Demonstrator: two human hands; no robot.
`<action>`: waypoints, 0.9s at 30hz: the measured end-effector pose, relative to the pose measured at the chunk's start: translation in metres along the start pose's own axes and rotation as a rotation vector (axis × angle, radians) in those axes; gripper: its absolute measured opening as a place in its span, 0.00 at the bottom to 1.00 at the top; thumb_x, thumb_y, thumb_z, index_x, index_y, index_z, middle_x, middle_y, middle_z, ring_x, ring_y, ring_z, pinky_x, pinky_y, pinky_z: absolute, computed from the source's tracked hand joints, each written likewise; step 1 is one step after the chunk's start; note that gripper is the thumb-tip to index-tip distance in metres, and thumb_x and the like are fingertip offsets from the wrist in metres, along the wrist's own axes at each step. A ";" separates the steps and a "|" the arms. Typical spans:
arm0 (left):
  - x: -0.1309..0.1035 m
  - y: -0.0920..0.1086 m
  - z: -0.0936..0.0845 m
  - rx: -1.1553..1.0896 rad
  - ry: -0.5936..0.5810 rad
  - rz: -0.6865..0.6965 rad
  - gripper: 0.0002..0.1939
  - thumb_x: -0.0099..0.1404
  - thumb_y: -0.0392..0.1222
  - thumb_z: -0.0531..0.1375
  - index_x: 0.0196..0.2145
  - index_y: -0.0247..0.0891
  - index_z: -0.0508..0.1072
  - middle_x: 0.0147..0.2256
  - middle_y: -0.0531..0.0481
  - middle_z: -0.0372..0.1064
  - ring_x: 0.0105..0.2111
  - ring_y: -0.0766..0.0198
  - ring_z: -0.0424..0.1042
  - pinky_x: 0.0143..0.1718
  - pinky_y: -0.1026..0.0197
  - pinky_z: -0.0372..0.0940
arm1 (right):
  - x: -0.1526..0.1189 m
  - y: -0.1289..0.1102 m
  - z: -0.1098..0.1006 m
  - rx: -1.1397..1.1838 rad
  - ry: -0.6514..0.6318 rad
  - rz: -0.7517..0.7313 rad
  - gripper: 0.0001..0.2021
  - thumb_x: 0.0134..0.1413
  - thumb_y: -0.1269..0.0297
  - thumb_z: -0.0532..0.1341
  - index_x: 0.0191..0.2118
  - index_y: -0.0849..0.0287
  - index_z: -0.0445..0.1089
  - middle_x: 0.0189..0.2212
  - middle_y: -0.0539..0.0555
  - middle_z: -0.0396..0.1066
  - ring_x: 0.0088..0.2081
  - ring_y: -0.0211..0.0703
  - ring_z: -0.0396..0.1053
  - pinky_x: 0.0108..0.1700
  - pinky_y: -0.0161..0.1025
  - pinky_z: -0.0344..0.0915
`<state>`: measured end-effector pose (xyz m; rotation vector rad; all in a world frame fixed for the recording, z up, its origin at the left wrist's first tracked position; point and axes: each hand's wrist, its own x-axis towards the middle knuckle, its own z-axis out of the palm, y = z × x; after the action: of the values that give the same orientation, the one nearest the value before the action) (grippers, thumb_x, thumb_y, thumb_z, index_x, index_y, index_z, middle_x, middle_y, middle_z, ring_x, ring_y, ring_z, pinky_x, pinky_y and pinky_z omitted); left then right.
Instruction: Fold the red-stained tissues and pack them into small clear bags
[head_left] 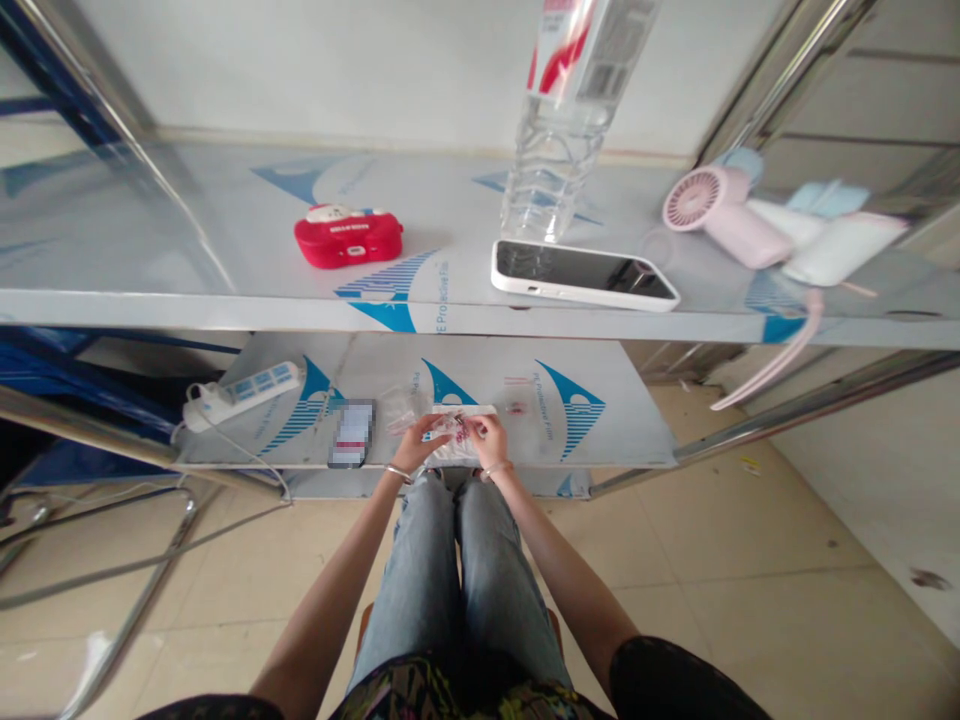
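On the lower shelf, just past my knees, my left hand (415,443) and my right hand (491,438) come close together. Between their fingertips is a small clear packet with dark red bits (459,424), its exact kind too small to make out. Both hands' fingers are closed on it, the left from its side and the right in a pinch. Under the hands lies a white tray or pad (450,452). A crumpled clear plastic bag (401,408) rests left of them, and a small clear bag with a red piece (516,406) lies to the right.
A phone (352,432) and a white power strip (262,385) with a plugged-in cable lie left on the lower shelf (630,430). The upper shelf (450,210) carries a red case (349,238), a water bottle (559,140), a white-cased phone (585,275) and a pink handheld fan (727,215).
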<state>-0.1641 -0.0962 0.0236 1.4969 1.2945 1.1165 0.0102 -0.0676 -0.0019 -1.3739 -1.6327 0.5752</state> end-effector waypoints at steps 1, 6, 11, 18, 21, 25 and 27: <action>-0.001 -0.003 0.000 -0.012 0.006 0.000 0.23 0.53 0.48 0.64 0.45 0.36 0.70 0.44 0.43 0.71 0.46 0.56 0.70 0.49 0.51 0.64 | -0.002 0.009 0.004 -0.037 -0.035 0.018 0.07 0.51 0.65 0.59 0.33 0.60 0.74 0.32 0.56 0.73 0.34 0.43 0.69 0.40 0.40 0.66; -0.004 -0.010 0.002 -0.054 0.030 -0.005 0.24 0.53 0.50 0.64 0.44 0.36 0.70 0.44 0.42 0.72 0.45 0.57 0.71 0.48 0.52 0.65 | -0.010 0.031 0.020 -0.229 -0.234 0.004 0.05 0.47 0.66 0.63 0.32 0.60 0.74 0.38 0.57 0.74 0.44 0.47 0.69 0.48 0.42 0.63; -0.006 -0.008 -0.002 -0.032 0.026 -0.030 0.25 0.51 0.50 0.66 0.45 0.37 0.70 0.43 0.43 0.72 0.44 0.57 0.71 0.46 0.52 0.66 | -0.009 0.025 0.026 -0.403 -0.312 0.086 0.06 0.49 0.63 0.63 0.33 0.59 0.75 0.40 0.58 0.73 0.46 0.47 0.67 0.48 0.40 0.62; -0.004 -0.011 -0.007 -0.075 0.014 -0.097 0.25 0.50 0.47 0.67 0.45 0.37 0.70 0.45 0.42 0.72 0.47 0.55 0.70 0.47 0.52 0.66 | -0.015 0.025 0.027 -0.527 -0.393 -0.015 0.08 0.54 0.64 0.60 0.39 0.55 0.75 0.44 0.57 0.70 0.49 0.48 0.64 0.49 0.41 0.59; -0.002 -0.015 -0.007 -0.133 0.010 -0.112 0.25 0.50 0.48 0.66 0.45 0.36 0.70 0.46 0.42 0.71 0.48 0.55 0.69 0.46 0.53 0.66 | -0.017 0.029 0.025 -0.558 -0.432 -0.093 0.10 0.56 0.64 0.58 0.43 0.52 0.74 0.46 0.56 0.69 0.52 0.50 0.61 0.50 0.44 0.57; 0.000 -0.015 -0.006 -0.169 0.001 -0.101 0.25 0.49 0.48 0.66 0.44 0.37 0.70 0.46 0.42 0.71 0.48 0.55 0.69 0.45 0.54 0.67 | -0.016 0.033 0.027 -0.544 -0.450 -0.138 0.12 0.58 0.66 0.55 0.44 0.54 0.73 0.47 0.58 0.68 0.51 0.52 0.61 0.50 0.45 0.56; 0.000 -0.013 -0.007 -0.168 0.001 -0.097 0.25 0.49 0.47 0.66 0.44 0.37 0.71 0.46 0.42 0.71 0.48 0.55 0.69 0.45 0.54 0.67 | -0.015 0.034 0.028 -0.546 -0.463 -0.130 0.13 0.58 0.69 0.54 0.44 0.55 0.73 0.46 0.59 0.68 0.50 0.51 0.62 0.50 0.44 0.56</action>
<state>-0.1744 -0.0947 0.0125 1.2969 1.2288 1.1333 0.0040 -0.0665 -0.0483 -1.5759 -2.3619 0.3995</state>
